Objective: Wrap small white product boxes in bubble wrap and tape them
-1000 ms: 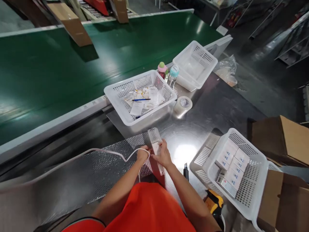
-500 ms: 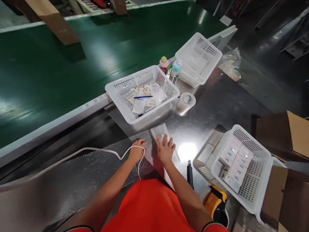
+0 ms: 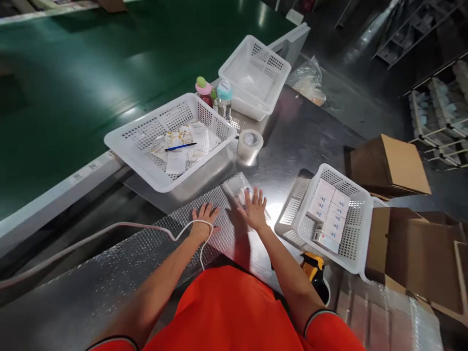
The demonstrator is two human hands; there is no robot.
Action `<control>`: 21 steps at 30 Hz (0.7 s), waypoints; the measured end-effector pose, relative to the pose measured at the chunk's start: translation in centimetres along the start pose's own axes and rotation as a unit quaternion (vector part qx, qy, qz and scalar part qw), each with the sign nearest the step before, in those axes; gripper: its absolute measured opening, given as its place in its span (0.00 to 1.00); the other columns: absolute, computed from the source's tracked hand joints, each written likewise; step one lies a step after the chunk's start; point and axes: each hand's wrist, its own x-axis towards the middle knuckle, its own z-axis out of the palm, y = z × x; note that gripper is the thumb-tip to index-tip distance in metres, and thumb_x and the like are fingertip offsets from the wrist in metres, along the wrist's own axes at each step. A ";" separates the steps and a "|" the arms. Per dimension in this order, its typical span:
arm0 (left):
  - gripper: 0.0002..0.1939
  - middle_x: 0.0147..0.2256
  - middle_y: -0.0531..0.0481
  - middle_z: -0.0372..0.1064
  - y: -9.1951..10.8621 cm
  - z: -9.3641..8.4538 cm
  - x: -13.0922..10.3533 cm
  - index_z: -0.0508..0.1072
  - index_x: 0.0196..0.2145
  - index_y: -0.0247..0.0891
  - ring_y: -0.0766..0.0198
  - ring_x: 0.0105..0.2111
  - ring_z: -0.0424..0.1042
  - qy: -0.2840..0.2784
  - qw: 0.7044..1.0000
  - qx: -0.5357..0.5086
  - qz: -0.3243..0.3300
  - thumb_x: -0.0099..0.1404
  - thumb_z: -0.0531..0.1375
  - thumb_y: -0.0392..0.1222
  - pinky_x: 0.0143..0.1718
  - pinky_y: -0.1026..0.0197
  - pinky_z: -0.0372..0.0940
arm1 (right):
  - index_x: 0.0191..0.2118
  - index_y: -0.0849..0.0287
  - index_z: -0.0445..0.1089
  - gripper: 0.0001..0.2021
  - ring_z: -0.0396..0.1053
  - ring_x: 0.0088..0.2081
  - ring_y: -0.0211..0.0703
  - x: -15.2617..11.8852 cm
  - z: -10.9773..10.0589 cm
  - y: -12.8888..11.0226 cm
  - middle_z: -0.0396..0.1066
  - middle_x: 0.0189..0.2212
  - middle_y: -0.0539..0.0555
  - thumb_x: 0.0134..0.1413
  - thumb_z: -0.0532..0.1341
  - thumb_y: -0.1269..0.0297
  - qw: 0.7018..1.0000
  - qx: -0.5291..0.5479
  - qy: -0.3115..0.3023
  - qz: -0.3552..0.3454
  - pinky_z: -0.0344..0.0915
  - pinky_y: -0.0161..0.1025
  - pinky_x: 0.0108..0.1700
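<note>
A long sheet of clear bubble wrap (image 3: 146, 246) runs across the metal table, its right end folded over a flat item that I cannot make out. My left hand (image 3: 203, 223) lies on the sheet with fingers spread, a white cable (image 3: 146, 225) looping across its back. At the wrapped end, my right hand (image 3: 255, 210) is open too, fingers fanned out beside the folded bubble wrap bundle (image 3: 237, 187). Whether its palm presses on the wrap is hidden. Neither hand grips anything.
Ahead stand a white basket (image 3: 142, 170) of papers with a blue pen (image 3: 180, 146), a tape roll (image 3: 250, 145), two bottles (image 3: 224, 96) and another basket (image 3: 252, 73). Rightward are a basket of small boxes (image 3: 331, 214), a yellow-black scanner (image 3: 313, 270) and cartons (image 3: 391, 165). A green conveyor (image 3: 120, 68) lies beyond.
My left hand has gone from curled fingers to spread ones on the wrap. The right hand has shifted slightly off the folded bundle. The whole view has swung to the right.
</note>
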 end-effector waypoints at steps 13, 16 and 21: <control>0.42 0.74 0.36 0.39 -2.4 -0.3 2.8 0.53 0.72 0.34 0.45 0.74 0.41 0.007 0.999 0.014 0.042 0.66 0.59 0.52 0.72 0.38 0.41 | 0.46 0.65 0.70 0.12 0.72 0.43 0.57 -19.2 5.1 6.6 0.71 0.40 0.66 0.66 0.54 0.64 0.939 0.009 0.012 0.344 0.67 0.47 0.46; 0.41 0.74 0.36 0.42 -3.2 -0.2 2.7 0.54 0.72 0.32 0.45 0.74 0.42 0.019 0.999 0.012 0.025 0.66 0.59 0.51 0.72 0.39 0.40 | 0.51 0.65 0.68 0.17 0.72 0.45 0.57 -19.4 3.9 6.1 0.71 0.43 0.67 0.69 0.47 0.63 0.941 0.107 0.096 0.308 0.68 0.48 0.47; 0.41 0.74 0.36 0.44 -4.4 0.8 3.0 0.52 0.72 0.32 0.49 0.73 0.45 0.043 0.999 -0.009 0.025 0.66 0.58 0.48 0.73 0.44 0.44 | 0.60 0.59 0.63 0.21 0.72 0.49 0.48 -11.7 1.6 -1.9 0.70 0.50 0.62 0.72 0.41 0.64 0.965 0.213 0.041 0.149 0.70 0.43 0.50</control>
